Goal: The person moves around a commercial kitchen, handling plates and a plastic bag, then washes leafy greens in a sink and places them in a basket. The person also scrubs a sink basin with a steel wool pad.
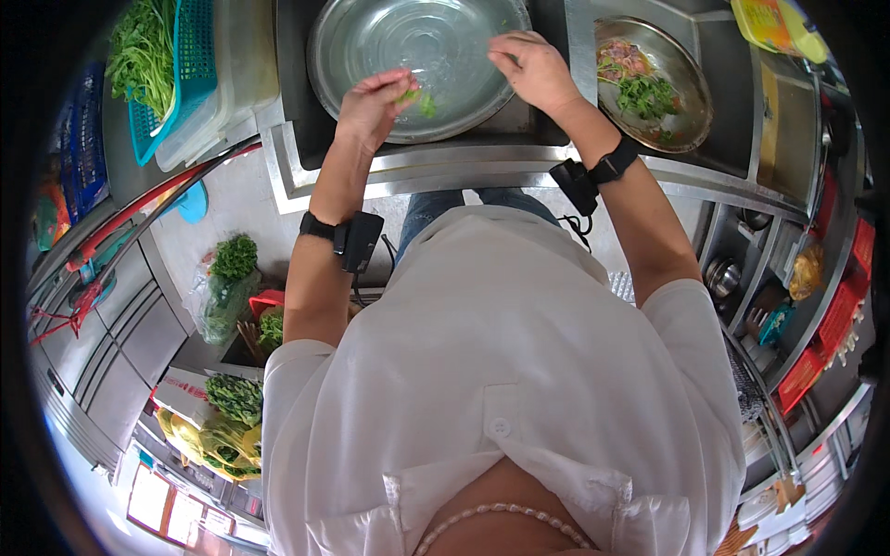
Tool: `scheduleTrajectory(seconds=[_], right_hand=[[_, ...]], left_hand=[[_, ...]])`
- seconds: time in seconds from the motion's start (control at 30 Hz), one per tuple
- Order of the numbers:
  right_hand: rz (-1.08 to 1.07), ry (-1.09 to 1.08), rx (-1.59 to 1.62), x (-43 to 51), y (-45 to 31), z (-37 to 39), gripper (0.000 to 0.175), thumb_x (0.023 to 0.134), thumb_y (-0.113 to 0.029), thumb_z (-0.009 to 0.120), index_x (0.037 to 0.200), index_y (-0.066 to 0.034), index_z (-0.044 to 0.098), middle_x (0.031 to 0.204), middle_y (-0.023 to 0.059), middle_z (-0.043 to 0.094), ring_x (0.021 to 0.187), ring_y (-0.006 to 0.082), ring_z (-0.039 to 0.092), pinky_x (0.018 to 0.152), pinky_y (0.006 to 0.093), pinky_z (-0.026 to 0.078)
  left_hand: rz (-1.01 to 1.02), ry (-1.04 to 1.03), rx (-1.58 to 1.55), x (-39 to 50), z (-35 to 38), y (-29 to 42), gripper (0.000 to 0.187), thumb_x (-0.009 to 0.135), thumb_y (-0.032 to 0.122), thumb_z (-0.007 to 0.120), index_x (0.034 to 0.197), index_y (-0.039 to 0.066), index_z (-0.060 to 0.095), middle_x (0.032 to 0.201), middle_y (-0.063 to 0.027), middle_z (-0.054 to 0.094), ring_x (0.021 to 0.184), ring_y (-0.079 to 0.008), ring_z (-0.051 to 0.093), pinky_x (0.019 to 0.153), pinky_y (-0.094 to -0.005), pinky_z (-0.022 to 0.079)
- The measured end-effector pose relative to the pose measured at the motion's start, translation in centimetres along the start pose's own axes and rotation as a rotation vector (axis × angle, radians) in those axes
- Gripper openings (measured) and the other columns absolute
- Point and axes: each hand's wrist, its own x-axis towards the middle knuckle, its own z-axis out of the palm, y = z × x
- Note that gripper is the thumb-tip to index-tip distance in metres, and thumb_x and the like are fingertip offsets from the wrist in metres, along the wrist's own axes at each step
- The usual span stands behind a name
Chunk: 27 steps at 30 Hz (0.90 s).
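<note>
A wide round metal basin of water stands in the sink before me. My left hand is over its near left part, its fingers closed on a small piece of green leaf. Over the basin's right side is my right hand, fingers bent; whether it holds anything is unclear. To the right, a second metal basin sits in the neighbouring sink with leafy greens and pinkish scraps in it.
At the left, a teal plastic basket of leafy stalks leans by translucent tubs. The steel sink edge runs between me and the basins. A yellow-green container is at the upper right. Bagged greens lie on the floor.
</note>
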Motion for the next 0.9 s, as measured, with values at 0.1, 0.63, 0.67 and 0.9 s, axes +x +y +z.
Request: scheduleTrajectory(seconds=[0.1,0.63,0.67,0.9], right_hand=[[0.007,0.011,-0.245,-3.5,4.0,-1.0,0.016,0.079,-0.022,0.064,0.081,-0.0060,0.067,0.094,0.0115,0.066,0.094,0.0325,0.059,0.084,0.0402,0.047],[0.539,-0.043,-0.157,-14.7,9.8,-5.1,0.032,0.087,-0.033,0.057,0.084,-0.0024,0.063,0.081,0.0219,0.061,0.078,0.0406,0.059,0.065,0.0445,0.047],[0.532,-0.039,-0.165,-14.7,10.0,-5.1,0.032,0.087,-0.034,0.057,0.085,-0.0026,0.063,0.081,0.0221,0.061,0.078,0.0412,0.059,0.065,0.0450,0.047],[0.557,-0.011,-0.089,-15.9,10.0,-5.5,0.032,0.085,-0.034,0.059,0.080,-0.0025,0.064,0.078,0.0216,0.062,0.077,0.0404,0.060,0.067,0.0461,0.047]], left_hand=[[-0.058,0.111,0.115,-0.9,-2.2,-1.5,0.019,0.086,-0.001,0.060,0.104,-0.006,0.061,0.096,-0.0125,0.063,0.090,-0.0209,0.062,0.084,-0.0318,0.052],[0.022,0.210,-0.046,-4.8,-9.6,-3.1,0.012,0.082,0.001,0.063,0.094,-0.001,0.062,0.081,-0.0092,0.065,0.073,-0.0204,0.064,0.061,-0.0301,0.054],[0.055,0.333,-0.015,-4.9,-9.5,-2.9,0.010,0.082,0.000,0.063,0.092,0.000,0.062,0.082,-0.0084,0.065,0.073,-0.0207,0.064,0.062,-0.0310,0.054],[0.377,0.254,-0.119,-9.4,-9.8,9.7,0.009,0.085,0.004,0.062,0.093,0.003,0.062,0.090,-0.0056,0.064,0.083,-0.0194,0.062,0.073,-0.0325,0.051]])
